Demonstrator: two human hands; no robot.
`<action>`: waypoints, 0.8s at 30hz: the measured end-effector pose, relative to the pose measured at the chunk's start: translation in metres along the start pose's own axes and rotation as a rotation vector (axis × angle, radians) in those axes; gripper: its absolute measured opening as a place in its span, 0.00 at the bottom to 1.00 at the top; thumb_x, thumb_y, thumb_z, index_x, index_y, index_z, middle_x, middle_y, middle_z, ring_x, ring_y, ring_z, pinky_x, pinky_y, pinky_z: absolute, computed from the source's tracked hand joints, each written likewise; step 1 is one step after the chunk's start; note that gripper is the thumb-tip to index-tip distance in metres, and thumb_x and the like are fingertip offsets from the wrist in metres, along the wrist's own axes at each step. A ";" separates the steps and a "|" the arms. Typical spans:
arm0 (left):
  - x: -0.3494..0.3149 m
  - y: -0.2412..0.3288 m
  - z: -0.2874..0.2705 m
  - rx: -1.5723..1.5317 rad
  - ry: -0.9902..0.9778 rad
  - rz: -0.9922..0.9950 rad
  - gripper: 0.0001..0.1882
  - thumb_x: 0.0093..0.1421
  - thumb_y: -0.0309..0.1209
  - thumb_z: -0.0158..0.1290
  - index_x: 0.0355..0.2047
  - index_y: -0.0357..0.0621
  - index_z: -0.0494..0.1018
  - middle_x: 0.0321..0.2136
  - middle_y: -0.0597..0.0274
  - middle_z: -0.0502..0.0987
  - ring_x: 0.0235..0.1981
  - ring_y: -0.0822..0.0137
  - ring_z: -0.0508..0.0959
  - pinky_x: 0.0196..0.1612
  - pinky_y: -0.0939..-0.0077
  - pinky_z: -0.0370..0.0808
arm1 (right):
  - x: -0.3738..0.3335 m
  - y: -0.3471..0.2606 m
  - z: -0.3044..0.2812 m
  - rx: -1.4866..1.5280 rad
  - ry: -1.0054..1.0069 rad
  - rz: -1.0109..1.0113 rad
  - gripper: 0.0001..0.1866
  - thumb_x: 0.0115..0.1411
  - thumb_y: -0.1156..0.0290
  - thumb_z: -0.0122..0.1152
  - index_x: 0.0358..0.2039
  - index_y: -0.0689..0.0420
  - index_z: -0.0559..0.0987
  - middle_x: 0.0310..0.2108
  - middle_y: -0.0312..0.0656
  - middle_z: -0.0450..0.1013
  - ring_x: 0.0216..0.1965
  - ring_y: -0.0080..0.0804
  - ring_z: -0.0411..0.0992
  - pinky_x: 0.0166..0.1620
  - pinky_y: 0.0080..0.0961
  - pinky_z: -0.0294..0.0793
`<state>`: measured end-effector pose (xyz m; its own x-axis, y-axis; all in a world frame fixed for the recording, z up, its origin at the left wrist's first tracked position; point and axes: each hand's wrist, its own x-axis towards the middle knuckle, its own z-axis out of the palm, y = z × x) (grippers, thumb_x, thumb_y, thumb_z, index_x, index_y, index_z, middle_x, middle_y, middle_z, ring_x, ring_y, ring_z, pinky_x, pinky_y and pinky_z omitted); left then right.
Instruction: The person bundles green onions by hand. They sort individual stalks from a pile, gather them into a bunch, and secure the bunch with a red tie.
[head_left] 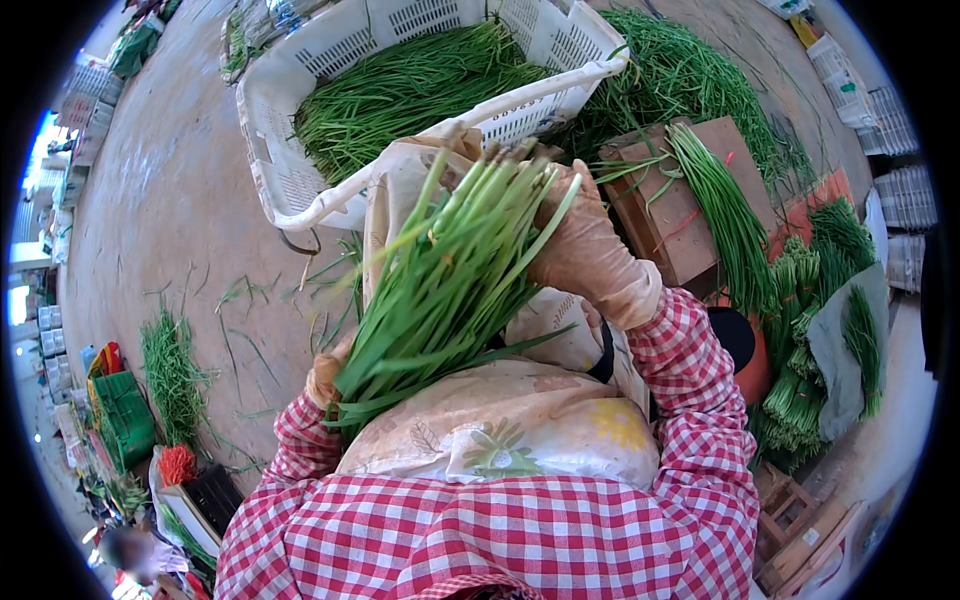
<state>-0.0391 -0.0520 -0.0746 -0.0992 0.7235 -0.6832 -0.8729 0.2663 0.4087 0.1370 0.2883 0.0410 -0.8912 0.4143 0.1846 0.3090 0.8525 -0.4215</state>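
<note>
A bunch of garlic chives (450, 270) lies slantwise in front of me, pale stem ends up and away, flat green leaves toward my lap. My gloved right hand (590, 245) is closed round its stem end from the right. At the leaf end, my gloved left hand (328, 374) touches the bunch from the left; leaves hide its fingers. Beyond the bunch stands a white slotted plastic crate (262, 170) holding a heap of garlic chives (415, 92). A patterned, soiled apron (510, 415) covers my lap below the bunch.
On the right, a loose bundle of chives (715, 205) lies over a brown wooden block (655, 220). Behind it spreads a loose green pile (680, 90). Tied bunches (795, 385) sit farther right near a grey cloth (835, 355). Scraps (172, 370) and red ties (177, 464) lie left.
</note>
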 end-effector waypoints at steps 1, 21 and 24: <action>-0.009 0.009 0.019 0.009 -0.090 0.058 0.52 0.44 0.62 0.56 0.60 0.39 0.55 0.54 0.51 0.66 0.51 0.58 0.71 0.54 0.61 0.68 | 0.006 0.001 -0.003 0.013 -0.002 -0.012 0.35 0.38 0.55 0.68 0.49 0.51 0.73 0.50 0.41 0.66 0.56 0.36 0.60 0.60 0.53 0.48; -0.008 0.004 0.137 -0.221 -0.305 0.348 0.47 0.53 0.66 0.41 0.65 0.52 0.44 0.63 0.58 0.53 0.61 0.59 0.58 0.63 0.57 0.54 | 0.001 0.029 0.019 0.154 -0.133 0.030 0.15 0.47 0.71 0.57 0.39 0.53 0.77 0.28 0.52 0.74 0.34 0.51 0.73 0.38 0.40 0.73; -0.004 -0.002 0.104 -0.177 -0.329 0.262 0.49 0.52 0.67 0.42 0.65 0.53 0.42 0.64 0.60 0.50 0.62 0.61 0.56 0.64 0.60 0.51 | 0.008 0.026 0.013 -0.127 -0.158 0.139 0.15 0.49 0.69 0.57 0.39 0.53 0.75 0.25 0.51 0.74 0.30 0.51 0.74 0.34 0.42 0.73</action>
<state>0.0128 0.0106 -0.0094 -0.1952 0.9235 -0.3301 -0.9097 -0.0447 0.4129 0.1331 0.3095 0.0203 -0.8752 0.4837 -0.0130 0.4625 0.8284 -0.3161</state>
